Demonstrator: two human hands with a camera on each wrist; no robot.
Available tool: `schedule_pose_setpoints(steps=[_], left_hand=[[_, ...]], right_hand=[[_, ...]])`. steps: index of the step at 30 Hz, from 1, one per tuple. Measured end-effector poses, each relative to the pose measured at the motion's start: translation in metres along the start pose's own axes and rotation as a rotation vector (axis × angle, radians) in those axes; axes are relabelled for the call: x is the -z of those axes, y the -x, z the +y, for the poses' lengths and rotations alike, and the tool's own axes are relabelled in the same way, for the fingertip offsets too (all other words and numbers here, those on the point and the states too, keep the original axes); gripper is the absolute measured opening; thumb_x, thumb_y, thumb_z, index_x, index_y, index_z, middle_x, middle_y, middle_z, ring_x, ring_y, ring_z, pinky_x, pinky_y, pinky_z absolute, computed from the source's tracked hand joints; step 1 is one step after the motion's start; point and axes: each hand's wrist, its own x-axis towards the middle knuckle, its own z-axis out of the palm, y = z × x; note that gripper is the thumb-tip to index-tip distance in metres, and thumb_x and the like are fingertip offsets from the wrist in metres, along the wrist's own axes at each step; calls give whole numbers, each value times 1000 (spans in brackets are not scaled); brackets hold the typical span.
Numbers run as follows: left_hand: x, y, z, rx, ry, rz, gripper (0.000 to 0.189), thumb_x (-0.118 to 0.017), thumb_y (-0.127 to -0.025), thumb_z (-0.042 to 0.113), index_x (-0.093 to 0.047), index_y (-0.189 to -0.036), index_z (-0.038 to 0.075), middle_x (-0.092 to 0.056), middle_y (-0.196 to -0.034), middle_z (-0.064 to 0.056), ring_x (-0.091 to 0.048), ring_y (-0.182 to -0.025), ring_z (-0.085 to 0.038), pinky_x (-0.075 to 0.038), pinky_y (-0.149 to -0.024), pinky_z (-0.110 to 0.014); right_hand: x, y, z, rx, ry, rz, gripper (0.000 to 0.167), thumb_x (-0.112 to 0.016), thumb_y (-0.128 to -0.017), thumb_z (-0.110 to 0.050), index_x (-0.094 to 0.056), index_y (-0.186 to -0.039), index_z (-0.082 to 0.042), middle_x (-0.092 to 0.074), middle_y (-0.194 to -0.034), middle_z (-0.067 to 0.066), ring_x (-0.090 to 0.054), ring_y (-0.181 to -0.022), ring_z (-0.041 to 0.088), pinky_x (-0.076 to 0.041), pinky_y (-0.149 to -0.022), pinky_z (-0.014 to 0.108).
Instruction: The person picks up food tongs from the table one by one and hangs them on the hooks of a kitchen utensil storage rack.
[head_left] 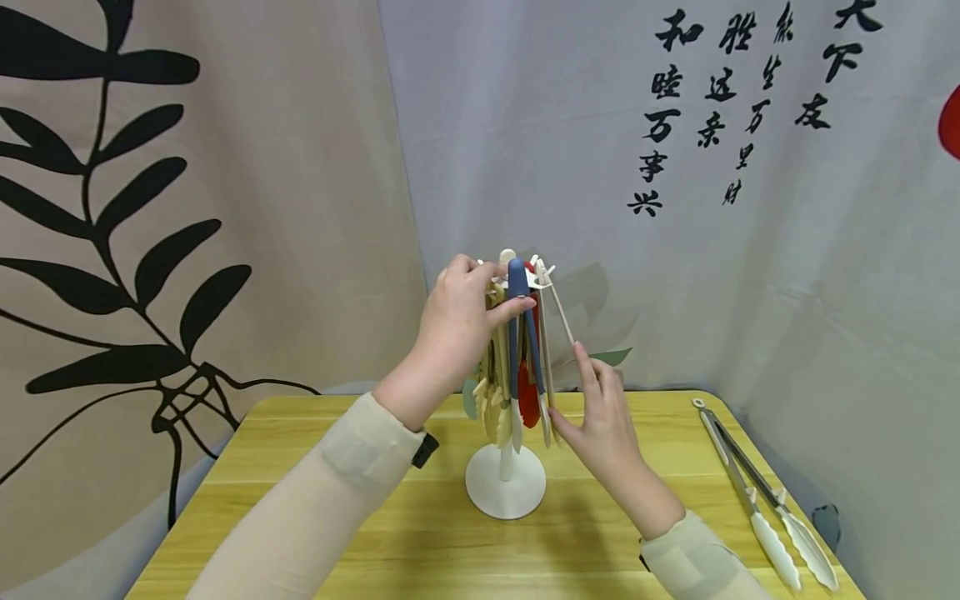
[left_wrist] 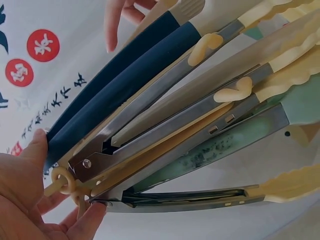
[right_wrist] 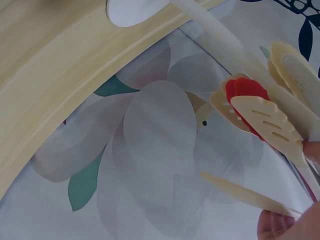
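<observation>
A white stand (head_left: 506, 483) with a round base holds several tongs hung by their upper ends. My left hand (head_left: 461, 312) is around the top of the stand, its thumb across the upper part of the blue tongs (head_left: 519, 279). In the left wrist view, my left fingertips sit beside small beige hanging rings (left_wrist: 62, 180) and metal tongs with beige tips (left_wrist: 165, 150). On the right side of the stand, my right hand (head_left: 603, 417) holds the spread beige tongs (head_left: 558, 304), fingers at one arm and thumb near the other. Red tongs (head_left: 528, 396) hang just behind.
Metal tongs with white tips (head_left: 776, 508) lie along the right edge of the wooden table (head_left: 360, 500). Green-armed tongs (left_wrist: 200, 150) hang among the others. A printed curtain (head_left: 315, 167) stands behind the table.
</observation>
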Motion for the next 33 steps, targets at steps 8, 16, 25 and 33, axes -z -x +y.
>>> schedule_pose_setpoints(steps=[8,16,25,33], left_hand=[[-1,0,-1,-22,0,20,51,-67,-78,51,-66,-115,16,-53,-105,-4,-51,-93,-21,-50,-79,-31],[-3,0,-3,-40,-5,37,51,-67,-77,52,-66,-115,17,-53,-104,-4,-52,-92,-21,-49,-78,-31],[-4,0,-4,-39,-5,42,50,-66,-78,52,-66,-113,17,-53,-104,-4,-51,-92,-21,-49,-76,-31],[-4,1,-5,-44,-10,43,52,-65,-78,53,-65,-115,17,-53,-105,-3,-52,-95,-21,-49,-79,-33]], right_hand=[[-1,2,-2,-30,-50,-44,103,-83,-69,-11,-22,-151,-17,-44,-122,17,-46,-98,27,-46,-78,42],[5,6,0,-64,-99,-92,91,-75,-78,-13,-22,-151,-17,-41,-130,15,-48,-107,27,-48,-83,46],[6,10,7,-82,-138,-68,89,-76,-78,-16,-24,-151,-20,-43,-130,14,-50,-111,28,-47,-90,47],[10,14,16,-119,-117,-86,87,-75,-79,-17,-26,-150,-22,-43,-132,13,-48,-114,28,-46,-90,48]])
